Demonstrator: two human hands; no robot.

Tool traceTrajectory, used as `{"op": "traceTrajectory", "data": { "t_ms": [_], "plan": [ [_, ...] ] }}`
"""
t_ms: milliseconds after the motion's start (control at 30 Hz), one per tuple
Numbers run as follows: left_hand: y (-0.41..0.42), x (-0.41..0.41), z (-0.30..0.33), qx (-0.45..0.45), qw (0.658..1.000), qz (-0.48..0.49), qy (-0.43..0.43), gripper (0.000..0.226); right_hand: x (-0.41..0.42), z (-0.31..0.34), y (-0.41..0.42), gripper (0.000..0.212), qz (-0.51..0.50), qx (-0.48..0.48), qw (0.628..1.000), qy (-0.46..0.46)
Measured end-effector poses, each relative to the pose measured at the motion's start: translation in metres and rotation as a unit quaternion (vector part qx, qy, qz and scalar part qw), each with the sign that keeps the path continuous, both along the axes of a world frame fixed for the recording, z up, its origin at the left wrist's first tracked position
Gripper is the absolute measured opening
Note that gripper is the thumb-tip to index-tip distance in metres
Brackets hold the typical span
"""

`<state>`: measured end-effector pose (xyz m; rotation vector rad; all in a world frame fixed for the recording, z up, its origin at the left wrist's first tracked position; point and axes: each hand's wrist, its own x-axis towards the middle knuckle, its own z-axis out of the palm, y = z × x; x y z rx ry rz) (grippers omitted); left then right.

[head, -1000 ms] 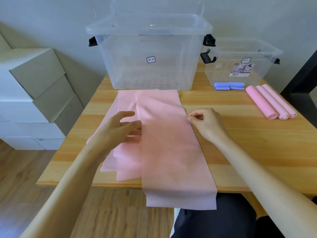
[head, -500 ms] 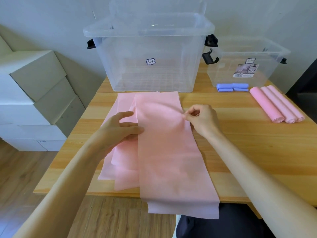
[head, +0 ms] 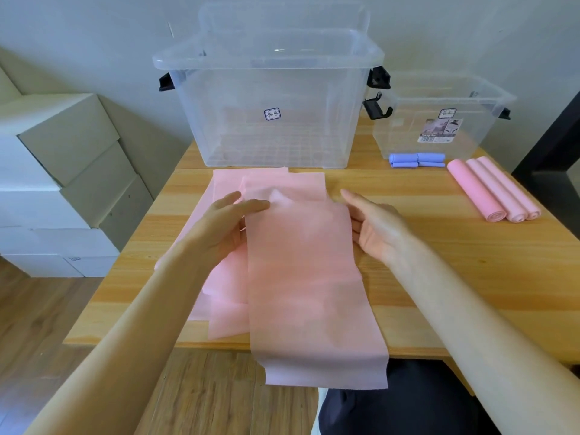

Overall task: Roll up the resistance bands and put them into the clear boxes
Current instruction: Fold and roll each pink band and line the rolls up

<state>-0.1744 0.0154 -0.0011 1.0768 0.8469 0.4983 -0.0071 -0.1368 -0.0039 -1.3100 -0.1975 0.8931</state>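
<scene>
The top pink band (head: 310, 277) lies over a pile of flat pink bands (head: 226, 296), its end hanging off the worktop's (head: 470, 277) near edge. The left hand (head: 219, 227) and right hand (head: 376, 227) flank it, fingers nearly straight; whether they pinch it is unclear. Two clear boxes (head: 270, 114) line the far edge.
</scene>
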Motion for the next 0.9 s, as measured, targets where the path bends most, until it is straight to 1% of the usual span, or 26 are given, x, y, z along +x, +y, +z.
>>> {"op": "traceTrajectory", "data": {
  "t_ms": [33, 67, 100, 167, 200, 233, 300, 333, 433, 467, 500, 567, 600, 667, 733, 767, 800, 867, 900],
  "plan": [
    [-0.001, -0.002, 0.001, 0.009, 1.000, 0.003, 0.002, 0.079, 0.000, 0.001, -0.001, 0.012, 0.003, 0.006, 1.000, 0.028],
    [-0.002, -0.003, 0.001, 0.016, 1.000, -0.007, 0.002, 0.073, 0.000, 0.002, -0.002, 0.013, 0.013, 0.005, 0.999, 0.048],
    [-0.002, -0.005, 0.002, 0.023, 0.999, -0.023, 0.003, 0.061, 0.000, 0.004, -0.003, 0.015, 0.029, -0.002, 0.998, 0.060],
    [-0.004, -0.006, 0.003, 0.032, 0.999, -0.042, 0.010, 0.024, -0.001, 0.005, -0.003, 0.017, 0.055, -0.023, 0.996, 0.069],
    [-0.006, -0.007, 0.003, 0.029, 0.999, -0.040, 0.012, 0.012, -0.001, 0.006, -0.003, 0.018, 0.059, -0.031, 0.995, 0.067],
    [-0.007, -0.007, 0.003, 0.027, 0.999, -0.033, 0.006, 0.013, -0.002, 0.006, -0.003, 0.017, 0.058, -0.036, 0.996, 0.062],
    [-0.007, -0.007, 0.004, 0.036, 0.999, -0.030, -0.010, 0.023, -0.004, 0.006, -0.004, 0.009, 0.050, -0.034, 0.998, 0.034],
    [-0.006, -0.009, 0.005, 0.044, 0.998, -0.032, -0.018, 0.024, -0.005, 0.005, -0.005, 0.009, 0.043, -0.027, 0.999, 0.018],
    [-0.008, -0.016, 0.006, 0.091, 0.994, -0.052, -0.027, 0.015, -0.009, 0.003, -0.009, 0.019, 0.015, 0.000, 1.000, -0.017],
    [-0.010, -0.019, 0.006, 0.113, 0.991, -0.063, -0.025, 0.015, -0.009, 0.003, -0.011, 0.019, 0.007, 0.012, 1.000, -0.009],
    [-0.013, -0.021, 0.006, 0.134, 0.988, -0.071, -0.024, 0.015, -0.010, 0.004, -0.013, 0.017, 0.004, 0.027, 0.999, 0.019],
    [-0.020, -0.027, 0.009, 0.167, 0.982, -0.082, -0.032, 0.015, -0.013, 0.008, -0.018, 0.014, -0.002, 0.056, 0.994, 0.099],
    [-0.024, -0.030, 0.011, 0.175, 0.980, -0.083, -0.039, 0.015, -0.015, 0.009, -0.021, 0.018, -0.002, 0.060, 0.990, 0.124],
    [-0.031, -0.035, 0.014, 0.181, 0.978, -0.088, -0.057, 0.016, -0.020, 0.010, -0.027, 0.024, 0.004, 0.052, 0.989, 0.142],
    [-0.038, -0.042, 0.018, 0.187, 0.976, -0.093, -0.061, 0.015, -0.025, 0.013, -0.034, 0.020, 0.014, 0.032, 0.990, 0.134],
    [-0.042, -0.045, 0.019, 0.191, 0.975, -0.095, -0.061, 0.014, -0.028, 0.015, -0.039, 0.019, 0.027, 0.020, 0.993, 0.116],
    [-0.046, -0.048, 0.020, 0.196, 0.974, -0.093, -0.058, 0.019, -0.030, 0.017, -0.044, 0.020, 0.045, 0.004, 0.996, 0.081],
    [-0.056, -0.056, 0.023, 0.218, 0.972, -0.079, -0.045, 0.035, -0.035, 0.021, -0.056, 0.027, 0.067, -0.022, 0.997, -0.027],
    [-0.060, -0.060, 0.025, 0.238, 0.968, -0.069, -0.039, 0.038, -0.038, 0.023, -0.062, 0.031, 0.061, -0.027, 0.994, -0.082]
  ]
}}
